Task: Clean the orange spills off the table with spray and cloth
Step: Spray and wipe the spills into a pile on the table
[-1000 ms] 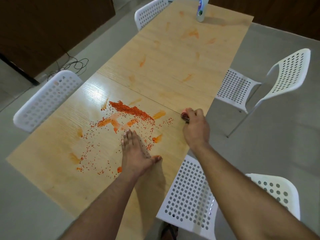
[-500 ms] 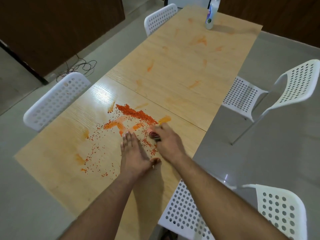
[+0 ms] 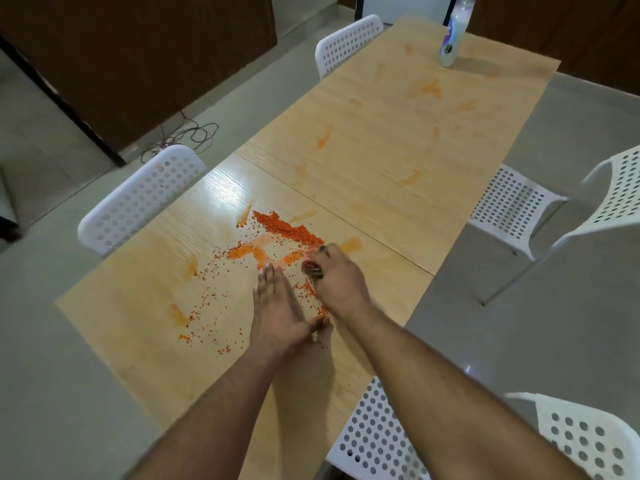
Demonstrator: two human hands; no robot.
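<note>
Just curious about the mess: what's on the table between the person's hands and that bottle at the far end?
In the head view, a heap of orange grains, then scattered orange smears on tabletop up to the bottle.

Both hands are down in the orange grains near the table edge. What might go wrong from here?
1. The right hand, gripping a small dark object, sits among loose grains near the table edge; a careless sweep may push them onto the floor or the chair below.
2. The flat left hand could rub grains into the smears, spreading the orange.
3. The bottle stands at the far end, a long reach.
</note>
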